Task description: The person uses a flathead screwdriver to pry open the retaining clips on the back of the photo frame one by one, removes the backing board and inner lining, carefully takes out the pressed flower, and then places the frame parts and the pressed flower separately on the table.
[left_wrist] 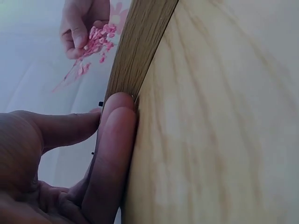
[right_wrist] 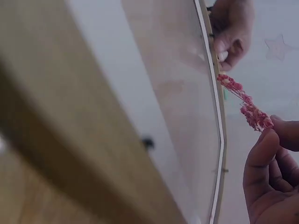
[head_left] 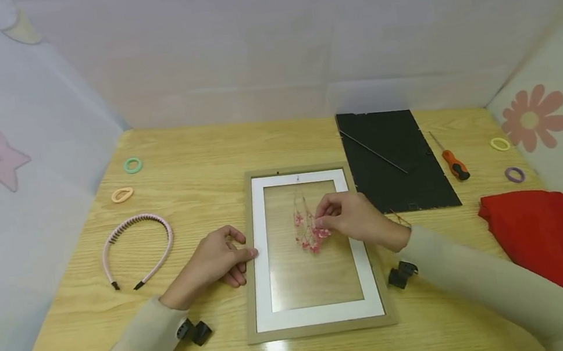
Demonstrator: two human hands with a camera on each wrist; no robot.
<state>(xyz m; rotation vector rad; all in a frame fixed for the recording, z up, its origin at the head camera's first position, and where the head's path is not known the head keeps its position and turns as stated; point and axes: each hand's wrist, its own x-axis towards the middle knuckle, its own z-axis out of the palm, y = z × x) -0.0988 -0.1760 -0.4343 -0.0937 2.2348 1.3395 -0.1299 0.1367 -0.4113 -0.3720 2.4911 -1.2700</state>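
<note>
A light wooden picture frame (head_left: 322,329) with a white mat (head_left: 263,295) and a clear pane lies flat on the table. My right hand (head_left: 352,216) pinches a sprig of small pink dried flowers (head_left: 312,241) between thumb and fingertips, over the pane. The sprig's thin stems point to the frame's far end, and in the right wrist view the blossoms (right_wrist: 254,116) show above the glass. At the left side of the frame, my left hand (head_left: 215,260) grips the wooden rim (left_wrist: 140,42), thumb over the top and fingers along the outer side.
A black backing board (head_left: 390,156) with a thin rod on it lies behind right, beside an orange screwdriver (head_left: 453,165). Red cloth (head_left: 547,236) covers the right side. A pink headband (head_left: 134,220) and several hair ties, one green (head_left: 126,166), lie near the table's sides.
</note>
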